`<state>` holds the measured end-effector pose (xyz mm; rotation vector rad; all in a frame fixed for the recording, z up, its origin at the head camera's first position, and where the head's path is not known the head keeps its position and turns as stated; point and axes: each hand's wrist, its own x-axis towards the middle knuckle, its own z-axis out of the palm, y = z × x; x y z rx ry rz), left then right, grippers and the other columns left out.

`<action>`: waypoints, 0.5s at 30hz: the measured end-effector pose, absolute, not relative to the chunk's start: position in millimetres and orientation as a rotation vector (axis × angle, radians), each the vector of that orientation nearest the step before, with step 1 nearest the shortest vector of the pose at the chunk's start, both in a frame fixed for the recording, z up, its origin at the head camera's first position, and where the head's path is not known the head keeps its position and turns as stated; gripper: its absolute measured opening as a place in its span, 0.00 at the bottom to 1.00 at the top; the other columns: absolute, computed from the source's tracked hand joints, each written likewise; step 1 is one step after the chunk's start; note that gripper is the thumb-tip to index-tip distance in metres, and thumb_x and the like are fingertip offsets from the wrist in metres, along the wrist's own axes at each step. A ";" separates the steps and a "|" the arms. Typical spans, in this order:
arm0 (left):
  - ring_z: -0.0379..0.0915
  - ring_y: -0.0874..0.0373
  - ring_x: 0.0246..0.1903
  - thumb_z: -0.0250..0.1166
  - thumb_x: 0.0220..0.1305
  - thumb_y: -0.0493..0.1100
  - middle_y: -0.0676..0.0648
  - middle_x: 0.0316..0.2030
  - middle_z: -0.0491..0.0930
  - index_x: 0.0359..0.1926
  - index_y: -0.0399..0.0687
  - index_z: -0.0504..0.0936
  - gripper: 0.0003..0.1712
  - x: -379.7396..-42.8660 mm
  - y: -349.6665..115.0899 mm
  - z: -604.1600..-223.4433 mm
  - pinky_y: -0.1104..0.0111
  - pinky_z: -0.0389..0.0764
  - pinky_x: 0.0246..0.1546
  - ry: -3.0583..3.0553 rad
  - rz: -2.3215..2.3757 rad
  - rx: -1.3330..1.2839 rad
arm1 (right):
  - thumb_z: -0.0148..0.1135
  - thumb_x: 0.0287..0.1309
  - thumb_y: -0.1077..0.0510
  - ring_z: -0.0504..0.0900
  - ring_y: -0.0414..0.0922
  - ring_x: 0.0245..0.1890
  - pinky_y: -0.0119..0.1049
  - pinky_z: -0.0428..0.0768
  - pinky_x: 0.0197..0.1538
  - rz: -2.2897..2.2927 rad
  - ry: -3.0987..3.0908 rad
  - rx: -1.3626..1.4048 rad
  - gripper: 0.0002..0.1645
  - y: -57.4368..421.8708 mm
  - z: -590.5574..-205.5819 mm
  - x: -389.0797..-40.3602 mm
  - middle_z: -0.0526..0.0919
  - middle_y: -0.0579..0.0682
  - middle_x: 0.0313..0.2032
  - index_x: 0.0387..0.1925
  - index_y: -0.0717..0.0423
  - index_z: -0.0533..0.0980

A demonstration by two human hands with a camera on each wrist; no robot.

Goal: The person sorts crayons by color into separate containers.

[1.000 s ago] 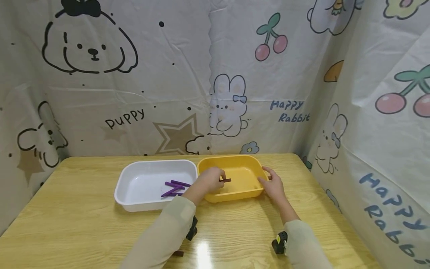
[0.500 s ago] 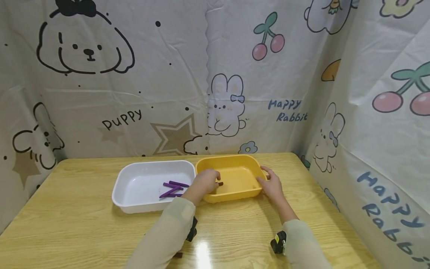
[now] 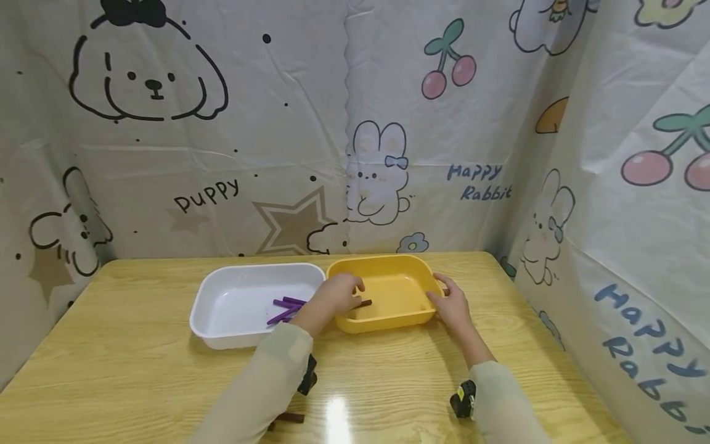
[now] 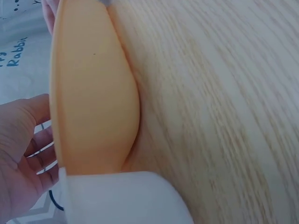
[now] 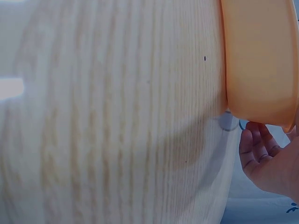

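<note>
My left hand is over the left side of the yellow tray, its thumb and fingers apart. Beneath the fingertips a slim brown crayon-like stick lies in the tray, its left end hidden by the hand. In the left wrist view the loosely bent fingers show behind the tray's rim. My right hand grips the tray's right rim, thumb inside and fingers outside. A small brown end shows between that thumb and fingers.
Against the yellow tray's left side stands a white tray with several purple sticks, partly hidden by my left wrist. More brown sticks lie on the wooden table near my left sleeve. A printed cloth hangs behind.
The brown stick that my left hand pinched has come down into the yellow tray, and the fingers have spread from it. My right hand stays on the rim.
</note>
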<state>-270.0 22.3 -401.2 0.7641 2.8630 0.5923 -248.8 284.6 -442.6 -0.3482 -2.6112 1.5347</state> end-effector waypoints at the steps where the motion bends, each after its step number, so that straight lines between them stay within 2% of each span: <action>1: 0.77 0.52 0.42 0.62 0.62 0.42 0.44 0.42 0.82 0.46 0.43 0.81 0.13 -269.5 21.0 -399.5 0.60 0.77 0.46 2.854 0.614 0.773 | 0.57 0.61 0.58 0.78 0.43 0.30 0.30 0.77 0.28 1.533 -2.613 -0.345 0.32 284.5 -442.2 -248.6 0.74 0.63 0.46 0.66 0.49 0.63; 8: 0.76 0.52 0.39 0.63 0.60 0.41 0.43 0.38 0.81 0.45 0.41 0.81 0.13 -263.9 12.7 -393.4 0.59 0.76 0.44 2.820 0.781 0.811 | 0.57 0.62 0.58 0.79 0.45 0.32 0.30 0.77 0.29 1.543 -2.619 -0.336 0.32 283.3 -441.6 -248.3 0.73 0.63 0.46 0.66 0.51 0.62; 15: 0.76 0.51 0.40 0.64 0.60 0.41 0.44 0.38 0.81 0.45 0.41 0.81 0.13 -252.9 -1.6 -388.6 0.59 0.77 0.44 2.816 0.878 0.858 | 0.56 0.62 0.57 0.77 0.42 0.29 0.30 0.77 0.29 1.558 -2.619 -0.376 0.32 284.1 -441.6 -248.4 0.73 0.61 0.46 0.67 0.48 0.62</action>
